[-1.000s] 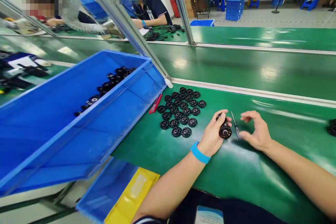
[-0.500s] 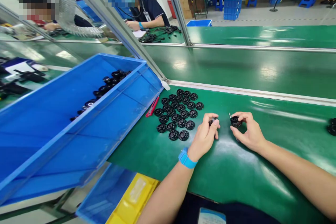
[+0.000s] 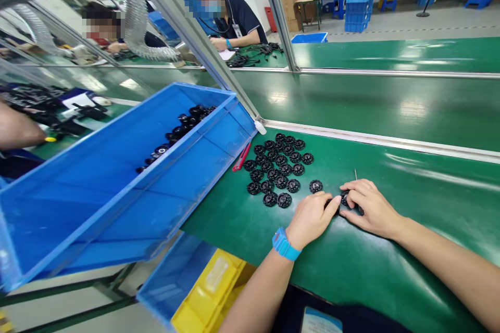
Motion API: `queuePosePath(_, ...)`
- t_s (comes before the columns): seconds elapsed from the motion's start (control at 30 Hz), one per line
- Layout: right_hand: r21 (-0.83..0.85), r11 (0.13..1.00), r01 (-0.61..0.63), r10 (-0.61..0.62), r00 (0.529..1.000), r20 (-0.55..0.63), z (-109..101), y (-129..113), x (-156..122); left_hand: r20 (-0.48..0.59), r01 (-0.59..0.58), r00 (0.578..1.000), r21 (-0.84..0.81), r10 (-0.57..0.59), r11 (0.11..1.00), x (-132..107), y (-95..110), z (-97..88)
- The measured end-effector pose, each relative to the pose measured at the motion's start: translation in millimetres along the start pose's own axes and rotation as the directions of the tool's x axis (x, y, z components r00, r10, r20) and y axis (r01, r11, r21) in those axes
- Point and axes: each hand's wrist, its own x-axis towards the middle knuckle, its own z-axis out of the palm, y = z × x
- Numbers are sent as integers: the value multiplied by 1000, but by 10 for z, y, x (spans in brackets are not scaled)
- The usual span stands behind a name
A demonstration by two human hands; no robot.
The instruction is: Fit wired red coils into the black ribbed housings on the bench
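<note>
My left hand [image 3: 314, 218] is closed on a black round plastic part [image 3: 331, 205], mostly covered by the fingers. Close against it on the right, my right hand [image 3: 369, 207] grips another black round part [image 3: 344, 197], also largely hidden. A thin metal pin [image 3: 355, 174] sticks up behind the right fingers; whether they hold it I cannot tell. Just beyond the left knuckles, one black ribbed disc [image 3: 316, 186] lies flat on the green tabletop [image 3: 242, 229]. Several similar black discs [image 3: 280, 181] lie in a cluster farther left.
A big blue bin [image 3: 199, 148] holding black parts stands tilted at the left. A red cutter [image 3: 241, 157] lies beside it. Below the table edge are a blue bin and a yellow bin [image 3: 211, 289]. A metal post [image 3: 234, 83] rises behind; co-workers sit across the line.
Both hands have come together and lower, down near the tabletop. A lone disc now shows beyond the left hand. The view has swung left, bringing another person's arm in at the left edge.
</note>
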Motion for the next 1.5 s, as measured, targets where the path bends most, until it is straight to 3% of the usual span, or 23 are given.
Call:
queuePosePath(0.23,-42,999,34,-37,997,-65,100,-63,-24,88,-38,995,-137,50,990,26,-93,59)
queuePosePath(0.4,-91,996,-15,7,996,-86,86,-92,-22,1,-71,997,-197,73,978,-116,-204,93)
queuePosePath(0.53,-119,993,-5,2,1000,-27,62,-119,-8,-43,-93,995,-173,87,980,-317,-331,55)
queuePosePath(0.7,-162,986,51,-41,997,66,89,-120,-6,-91,-82,993,-63,76,995,-441,-429,20)
queuePosePath(0.97,-215,968,132,-112,988,102,126,-126,23,-166,-85,980,165,113,983,-558,-528,12)
queuePosePath(1.13,-228,950,214,-183,971,151,258,-229,20,-272,-126,941,272,202,954,-720,-614,-73)
queuePosePath(1.33,-308,938,157,-122,984,128,346,-298,-39,-411,-179,848,370,334,911,-830,-564,-69)
queuePosePath(1.43,-350,931,101,-77,994,83,366,-261,-26,-339,-255,838,449,428,856,-785,-540,-16)
queuePosePath(1.5,-366,929,52,-42,998,36,334,-201,-19,-189,-338,834,567,518,751,-695,-509,14)
